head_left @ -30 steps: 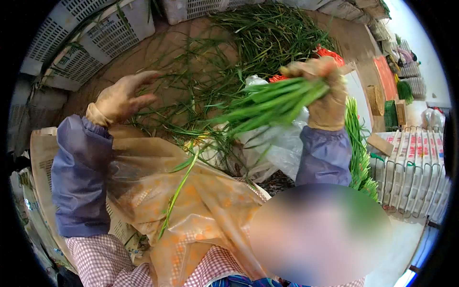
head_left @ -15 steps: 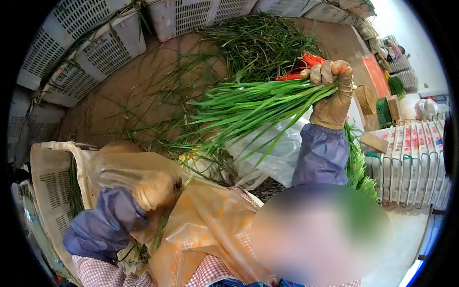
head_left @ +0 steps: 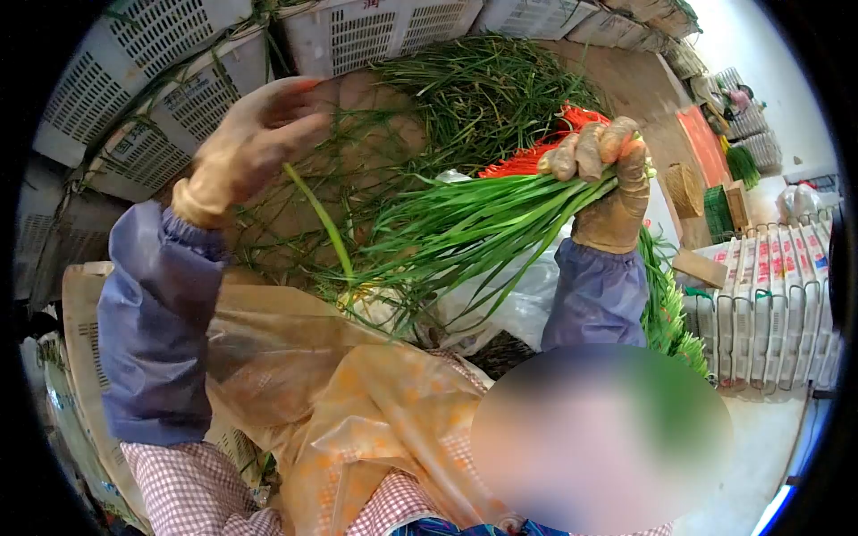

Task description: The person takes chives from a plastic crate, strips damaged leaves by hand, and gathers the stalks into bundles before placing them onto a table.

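Observation:
My right hand (head_left: 599, 174), in a soiled glove, is closed around a bunch of garlic chives (head_left: 483, 210). The pale stem ends poke out at the right of the fist, and the long leaves droop to the left. Red strands (head_left: 527, 159) show just behind that hand. Raised at the upper left, my gloved left hand (head_left: 259, 138) is smeared by motion, its fingers apart. A single yellowish-green leaf (head_left: 322, 219) hangs in the air just below it; whether it touches the hand is unclear. A clear plastic sheet (head_left: 518, 299) lies under the bunch.
A heap of loose green leaves (head_left: 492, 89) covers the floor ahead. White slatted crates (head_left: 357, 36) line the back and left. More greens (head_left: 666, 313) lie beside my right sleeve. Stacked white crates (head_left: 769, 295) and a wooden block (head_left: 699, 266) stand at the right.
My left hand has risen from near my lap to the upper left, and a yellowish leaf now hangs below it. My right hand has dipped slightly with the bunch, and more red strands show.

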Demonstrator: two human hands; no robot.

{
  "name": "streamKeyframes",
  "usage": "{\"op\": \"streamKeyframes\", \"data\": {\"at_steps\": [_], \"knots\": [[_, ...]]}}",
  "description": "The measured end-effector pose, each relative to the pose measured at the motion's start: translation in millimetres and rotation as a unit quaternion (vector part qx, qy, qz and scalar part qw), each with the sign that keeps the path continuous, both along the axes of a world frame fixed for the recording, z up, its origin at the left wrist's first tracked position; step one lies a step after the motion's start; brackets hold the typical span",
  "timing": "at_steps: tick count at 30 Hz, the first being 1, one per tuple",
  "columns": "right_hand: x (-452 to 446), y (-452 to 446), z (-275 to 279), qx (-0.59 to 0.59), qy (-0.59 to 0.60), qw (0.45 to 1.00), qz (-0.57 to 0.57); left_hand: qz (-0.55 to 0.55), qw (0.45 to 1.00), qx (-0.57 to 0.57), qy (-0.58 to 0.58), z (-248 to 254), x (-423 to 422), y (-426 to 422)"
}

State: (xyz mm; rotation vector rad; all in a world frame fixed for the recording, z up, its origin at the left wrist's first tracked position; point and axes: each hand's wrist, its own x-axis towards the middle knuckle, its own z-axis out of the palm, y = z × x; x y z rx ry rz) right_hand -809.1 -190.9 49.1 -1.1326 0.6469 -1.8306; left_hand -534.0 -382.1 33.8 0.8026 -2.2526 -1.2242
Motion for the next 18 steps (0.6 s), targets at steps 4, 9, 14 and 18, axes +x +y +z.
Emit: {"op": "streamKeyframes", "data": {"at_steps": [4, 9, 14, 18], "knots": [[49, -19, 13, 0.087, 0.008, 0.996, -0.027, -0.225, 0.954, 0.152, 0.125, 29, -52, 39], [94, -45, 27, 0.065, -0.162, 0.982, -0.071, -0.301, 0.903, 0.271, 0.145, 32, -62, 60], [106, -51, 10, 0.106, -0.201, 0.974, -0.019, -0.276, 0.845, 0.456, 0.025, 7, -25, 78], [113, -61, -9, 0.121, -0.085, 0.984, -0.098, -0.135, 0.829, 0.531, 0.111, -16, -10, 124]]}}
